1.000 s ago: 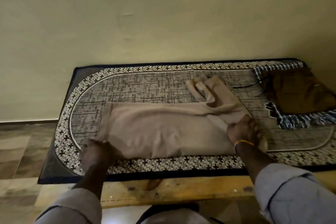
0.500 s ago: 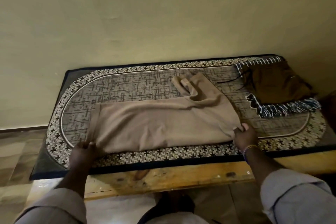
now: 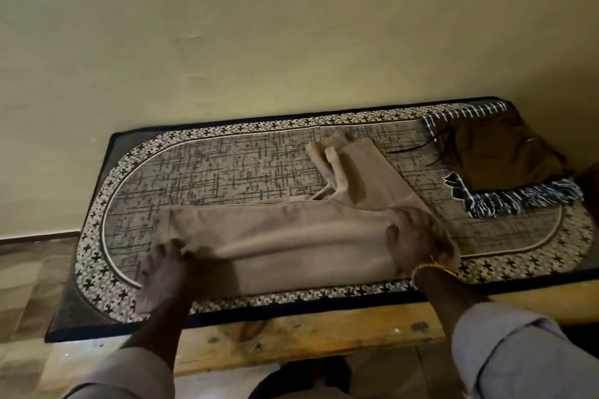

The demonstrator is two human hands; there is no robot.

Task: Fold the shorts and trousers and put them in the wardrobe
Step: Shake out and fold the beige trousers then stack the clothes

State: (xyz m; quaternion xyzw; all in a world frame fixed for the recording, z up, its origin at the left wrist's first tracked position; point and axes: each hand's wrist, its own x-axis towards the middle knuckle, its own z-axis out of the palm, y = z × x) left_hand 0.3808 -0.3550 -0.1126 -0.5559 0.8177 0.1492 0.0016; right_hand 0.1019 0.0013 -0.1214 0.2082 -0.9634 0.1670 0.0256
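Trousers of plain beige cloth lie lengthwise on a patterned mat that covers the wooden tabletop. They are folded leg over leg into one long band running left to right, smooth on top with a soft crease along the near side. At the right end the cloth bends away toward the wall, where two narrow ends stick out side by side. The left hand is at the band's left near corner, fingers curled onto the edge of the cloth; motion blur hides whether it pinches the cloth or only presses it. The right hand lies flat and spread on the right part of the band, just before the bend, pressing it down rather than gripping. A yellow bracelet circles that wrist. Both grey sleeves show at the bottom of the view. On the mat's far right corner, apart from the trousers, sits a brown garment on top of a blue-and-white checked cloth with a fringed edge. A pale wall rises behind.
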